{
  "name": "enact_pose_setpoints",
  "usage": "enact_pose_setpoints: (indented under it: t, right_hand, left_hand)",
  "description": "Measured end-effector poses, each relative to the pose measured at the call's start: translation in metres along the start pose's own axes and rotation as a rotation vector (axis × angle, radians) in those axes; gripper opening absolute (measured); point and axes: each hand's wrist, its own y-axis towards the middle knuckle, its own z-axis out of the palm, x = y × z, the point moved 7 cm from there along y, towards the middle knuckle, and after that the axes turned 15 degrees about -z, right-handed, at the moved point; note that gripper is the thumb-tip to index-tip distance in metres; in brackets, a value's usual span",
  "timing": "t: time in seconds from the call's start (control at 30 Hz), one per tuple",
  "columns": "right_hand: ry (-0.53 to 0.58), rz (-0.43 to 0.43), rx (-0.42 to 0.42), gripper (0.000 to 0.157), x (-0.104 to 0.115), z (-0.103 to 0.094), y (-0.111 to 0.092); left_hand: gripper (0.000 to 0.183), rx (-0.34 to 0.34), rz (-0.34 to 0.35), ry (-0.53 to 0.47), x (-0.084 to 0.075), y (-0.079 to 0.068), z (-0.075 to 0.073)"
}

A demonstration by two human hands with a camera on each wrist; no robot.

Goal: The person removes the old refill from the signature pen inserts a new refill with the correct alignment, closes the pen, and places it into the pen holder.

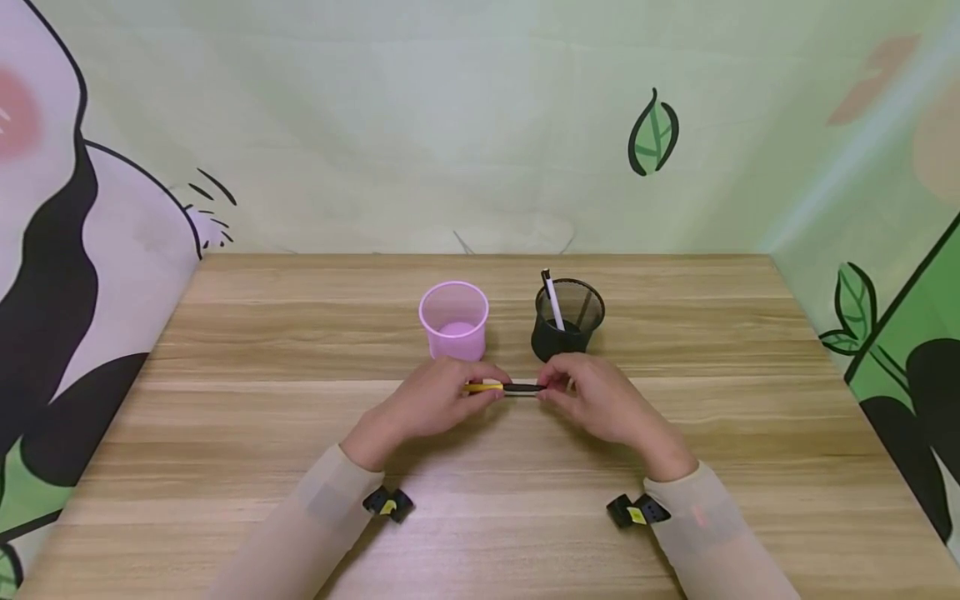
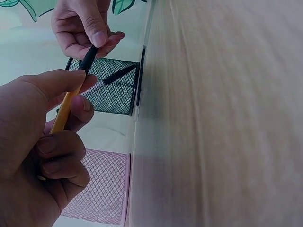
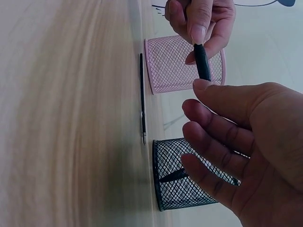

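Note:
A yellow pen (image 2: 72, 100) with a black grip end is held level between both hands. My left hand (image 1: 441, 398) pinches its yellow barrel between thumb and fingers. The thumb and forefinger of my right hand (image 1: 603, 402) pinch the tip of the black end, while the other fingers are loosely bent in the right wrist view. Below the hands, a thin dark pen (image 3: 143, 101) lies on the wooden table (image 1: 495, 517), largely hidden by the hands in the head view.
Behind the left hand stands a pink mesh cup (image 1: 456, 337). To its right, behind the right hand, a black mesh cup (image 1: 553, 342) contains a white pen (image 1: 555, 305) with a black end and another dark one. A printed cloth backdrop (image 1: 420, 125) rises along the table's far edge.

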Motion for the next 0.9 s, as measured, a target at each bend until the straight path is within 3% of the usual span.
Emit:
enact_pose_setpoints:
  t: [0.37, 0.9]
  right_hand:
    - [-0.022, -0.016, -0.008, 0.005, 0.0003, -0.0005, 0.0004]
    - [-0.023, -0.022, 0.006, 0.007, 0.0006, 0.0009, 0.0007]
  left_hand:
    - [0.022, 0.008, 0.004, 0.004, -0.0010, -0.0001, -0.0002]
    - [0.016, 0.019, -0.047, 0.010, 0.0008, 0.0004, 0.0015]
